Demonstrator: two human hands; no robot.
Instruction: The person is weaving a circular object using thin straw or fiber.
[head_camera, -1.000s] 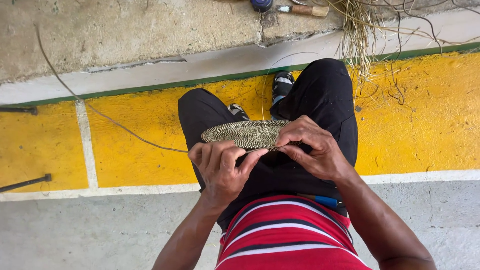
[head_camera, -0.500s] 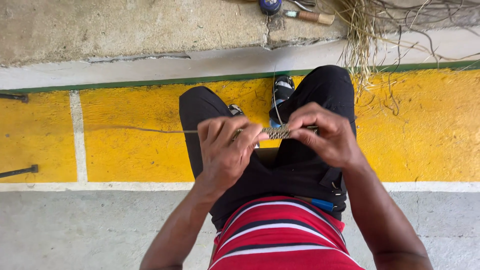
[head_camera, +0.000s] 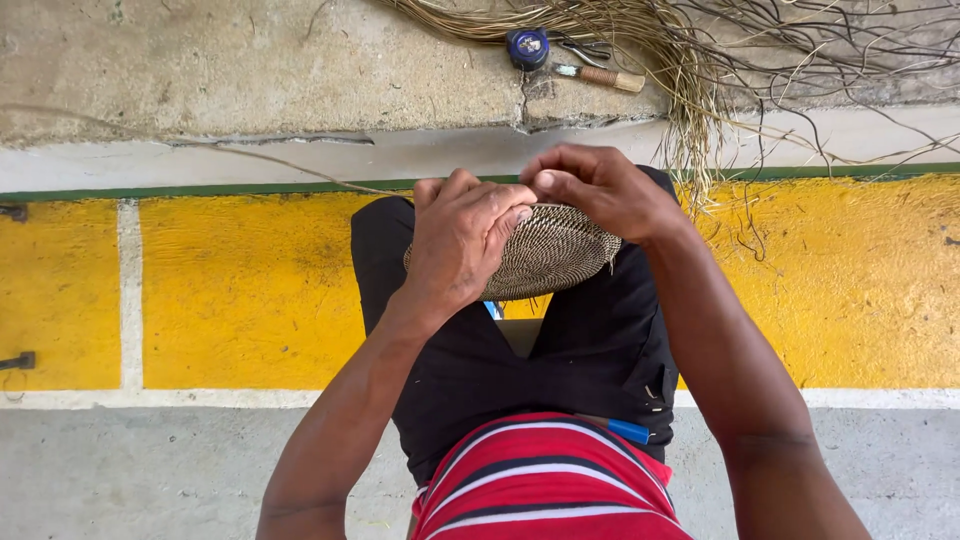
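Your left hand (head_camera: 462, 240) covers the woven disc (head_camera: 550, 250) from 9 o'clock; your right hand (head_camera: 600, 188) pinches its rim at 12 o'clock. Loose fibre bundle (head_camera: 680, 60) and a wooden-handled tool (head_camera: 600, 76) lie at 1 o'clock.

Your left hand (head_camera: 462, 240) and right hand (head_camera: 598, 188) meet over the far rim of the round woven coiled-fibre disc (head_camera: 550, 252), which rests on your lap. Beyond your grip, a bundle of loose dried fibre strands (head_camera: 690, 60), a wooden-handled tool (head_camera: 600, 77) and a small round tape measure (head_camera: 527, 46) lie on the concrete ledge (head_camera: 250, 70).
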